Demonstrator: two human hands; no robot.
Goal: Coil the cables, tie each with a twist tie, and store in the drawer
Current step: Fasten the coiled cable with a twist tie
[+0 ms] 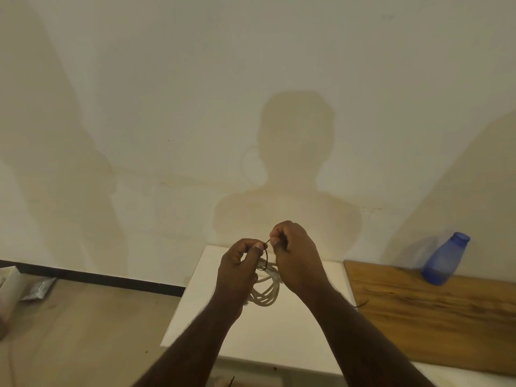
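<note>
Risk first: tie (267, 254) slipping free of the pinch before enough twists are in, letting the loops spring apart and undoing the coiling; likely cause, too little tail held between fingertips or a loose hold on the bundle. Also possible: tie cinched around only some strands, leaving one loop hanging out. Cable (265, 289) white, thin, gathered into several oval loops, held in the air above the white counter (279, 331), loops drooping below the hands, a plug end seemingly tucked near the top of the bundle, hard to make out. Thin dark tie wrapped over the top of the coil, its ends rising between the two hands. Left hand (240, 263) curled around the upper part of the coil, thumb and forefinger pinching the tie. Right hand (296, 258) clenched on the other tie end, fingers pinching it just beside the left thumb. Another short dark strand (362, 303) lying right of the coil at the edge of a wooden board (432, 317). Blue bottle (446, 258) further right of the coil, on that board. No drawer plainly visible.
</note>
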